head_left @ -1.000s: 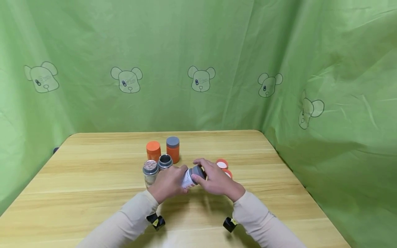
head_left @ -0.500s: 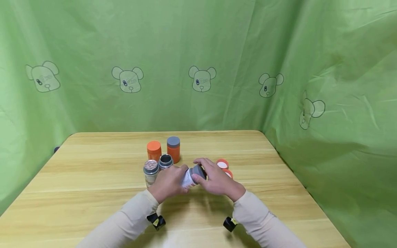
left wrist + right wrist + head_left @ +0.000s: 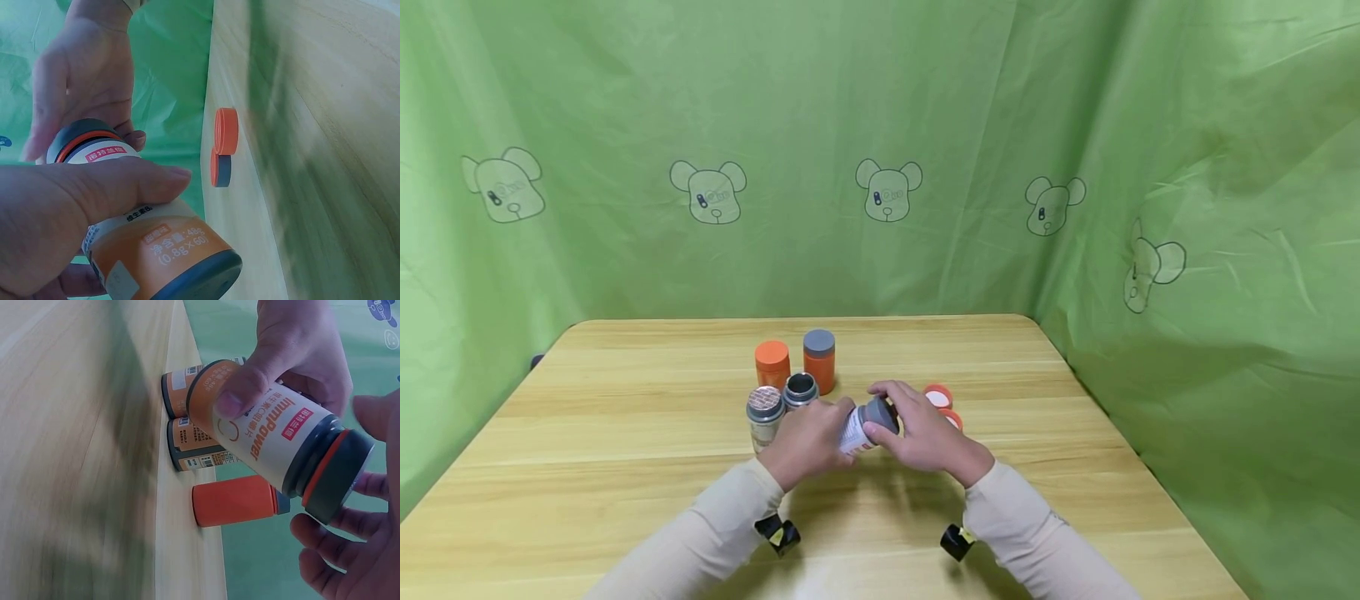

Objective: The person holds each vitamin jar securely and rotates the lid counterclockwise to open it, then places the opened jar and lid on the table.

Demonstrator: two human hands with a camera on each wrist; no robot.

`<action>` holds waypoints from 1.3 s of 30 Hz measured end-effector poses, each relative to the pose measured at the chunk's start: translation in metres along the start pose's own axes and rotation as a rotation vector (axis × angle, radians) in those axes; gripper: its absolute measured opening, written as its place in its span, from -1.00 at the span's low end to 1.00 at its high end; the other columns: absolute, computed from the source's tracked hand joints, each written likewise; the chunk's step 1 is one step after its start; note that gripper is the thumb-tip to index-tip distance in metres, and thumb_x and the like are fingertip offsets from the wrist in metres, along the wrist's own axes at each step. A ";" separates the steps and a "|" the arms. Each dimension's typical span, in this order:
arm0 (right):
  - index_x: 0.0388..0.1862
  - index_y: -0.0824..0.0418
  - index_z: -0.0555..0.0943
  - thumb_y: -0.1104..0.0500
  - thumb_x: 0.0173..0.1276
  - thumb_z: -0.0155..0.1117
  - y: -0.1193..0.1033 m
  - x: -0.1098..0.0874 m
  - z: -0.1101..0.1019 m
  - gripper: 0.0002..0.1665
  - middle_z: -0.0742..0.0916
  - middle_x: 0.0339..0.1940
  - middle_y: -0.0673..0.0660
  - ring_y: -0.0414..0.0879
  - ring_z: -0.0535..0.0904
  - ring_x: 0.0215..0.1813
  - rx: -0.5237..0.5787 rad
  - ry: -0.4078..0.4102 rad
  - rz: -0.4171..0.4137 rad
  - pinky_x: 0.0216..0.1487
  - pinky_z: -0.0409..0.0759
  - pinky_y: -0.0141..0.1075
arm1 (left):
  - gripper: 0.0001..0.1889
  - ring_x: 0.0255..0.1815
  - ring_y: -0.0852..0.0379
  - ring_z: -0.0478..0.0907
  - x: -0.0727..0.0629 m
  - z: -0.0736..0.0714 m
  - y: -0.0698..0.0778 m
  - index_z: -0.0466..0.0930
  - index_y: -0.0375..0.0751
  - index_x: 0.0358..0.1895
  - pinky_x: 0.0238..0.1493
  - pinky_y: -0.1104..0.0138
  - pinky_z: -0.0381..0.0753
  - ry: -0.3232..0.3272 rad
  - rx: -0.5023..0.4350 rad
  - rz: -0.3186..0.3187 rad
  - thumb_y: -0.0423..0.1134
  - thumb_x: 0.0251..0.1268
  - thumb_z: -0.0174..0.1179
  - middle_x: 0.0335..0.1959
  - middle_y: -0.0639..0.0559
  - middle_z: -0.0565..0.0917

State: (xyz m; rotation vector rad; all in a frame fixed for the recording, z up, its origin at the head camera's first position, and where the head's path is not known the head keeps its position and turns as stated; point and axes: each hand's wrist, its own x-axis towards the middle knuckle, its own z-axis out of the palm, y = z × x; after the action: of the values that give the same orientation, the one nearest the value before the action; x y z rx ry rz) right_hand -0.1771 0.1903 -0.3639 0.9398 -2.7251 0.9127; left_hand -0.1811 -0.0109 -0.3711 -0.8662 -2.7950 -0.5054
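Observation:
My left hand [image 3: 808, 442] grips a white-and-orange supplement bottle [image 3: 262, 428] round its body. The bottle is tilted above the table, its neck pointing right. A dark grey cap [image 3: 878, 414] sits at its neck, and an orange ring [image 3: 325, 465] shows beneath the cap. My right hand [image 3: 925, 433] holds this cap, thumb on the near side and fingers round the far side. Left of the hands stand a bottle with a foil-sealed mouth [image 3: 765, 404] and one with a dark open mouth [image 3: 801, 387].
Behind those stand an orange bottle with an orange lid [image 3: 772, 358] and another with a grey lid [image 3: 818, 367]. Two loose orange-lined caps, one nearer the back [image 3: 937, 397], lie beyond my right hand. Green curtain [image 3: 880, 275] surrounds the wooden table [image 3: 625, 400].

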 end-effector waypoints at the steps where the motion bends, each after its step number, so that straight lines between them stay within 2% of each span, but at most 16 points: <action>1: 0.26 0.23 0.38 -0.05 0.40 0.18 0.000 0.000 0.000 -0.43 0.57 0.08 0.13 -0.11 0.50 -0.11 -0.006 0.004 0.017 -0.13 0.56 -0.18 | -0.45 -0.53 0.15 0.49 0.000 0.000 0.000 0.53 -0.17 -0.18 -0.59 0.30 0.47 -0.002 0.001 0.000 -0.06 -0.28 0.59 -0.50 0.04 0.57; 6: 0.25 0.20 0.40 -0.05 0.43 0.16 -0.001 0.001 0.000 -0.46 0.58 0.02 0.07 -0.13 0.51 -0.14 -0.002 0.008 0.061 -0.17 0.55 -0.23 | -0.44 -0.53 0.15 0.48 0.001 -0.001 0.001 0.53 -0.17 -0.15 -0.59 0.30 0.47 -0.008 0.001 -0.003 -0.04 -0.26 0.58 -0.49 0.04 0.56; 13: 0.25 0.23 0.37 0.06 0.38 0.23 0.000 0.000 -0.001 -0.46 0.57 -0.01 0.07 -0.13 0.50 -0.15 0.032 0.000 -0.002 -0.19 0.58 -0.22 | -0.45 -0.52 0.15 0.49 0.001 -0.002 0.000 0.53 -0.17 -0.17 -0.56 0.31 0.49 -0.009 -0.013 -0.004 -0.07 -0.27 0.59 -0.49 0.04 0.57; 18: 0.26 0.24 0.38 -0.02 0.40 0.20 0.000 0.001 -0.001 -0.43 0.57 0.03 0.10 -0.12 0.50 -0.13 0.027 0.007 0.021 -0.15 0.58 -0.16 | -0.45 -0.52 0.15 0.49 0.001 -0.003 0.001 0.53 -0.18 -0.17 -0.56 0.30 0.49 -0.012 -0.016 -0.006 -0.08 -0.27 0.59 -0.48 0.03 0.57; 22: 0.26 0.23 0.39 -0.06 0.43 0.16 0.001 0.001 0.000 -0.44 0.58 -0.03 0.07 -0.16 0.51 -0.18 0.013 -0.005 0.044 -0.19 0.56 -0.24 | -0.44 -0.51 0.15 0.49 0.000 -0.003 0.002 0.53 -0.19 -0.15 -0.56 0.31 0.49 -0.029 -0.020 -0.016 -0.09 -0.26 0.59 -0.47 0.01 0.58; 31: 0.25 0.25 0.39 0.07 0.41 0.18 -0.001 0.001 -0.002 -0.49 0.57 0.00 0.09 -0.15 0.50 -0.22 0.023 0.016 -0.029 -0.27 0.55 -0.30 | -0.45 -0.53 0.15 0.48 0.002 -0.003 0.002 0.52 -0.18 -0.18 -0.58 0.30 0.48 -0.014 -0.003 -0.016 -0.07 -0.27 0.58 -0.50 0.04 0.56; 39: 0.25 0.25 0.37 0.12 0.40 0.18 0.001 -0.001 -0.001 -0.50 0.56 -0.04 0.09 -0.09 0.51 -0.21 0.048 -0.002 -0.033 -0.26 0.54 -0.30 | -0.46 -0.54 0.15 0.46 0.001 -0.002 0.001 0.51 -0.16 -0.21 -0.59 0.30 0.47 -0.016 0.002 -0.013 -0.05 -0.27 0.58 -0.52 0.05 0.54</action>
State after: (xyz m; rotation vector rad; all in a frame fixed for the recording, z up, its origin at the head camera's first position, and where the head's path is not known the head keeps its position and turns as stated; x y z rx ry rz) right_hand -0.1771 0.1914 -0.3637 0.9919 -2.6919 0.9759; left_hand -0.1809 -0.0103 -0.3689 -0.8557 -2.8167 -0.4996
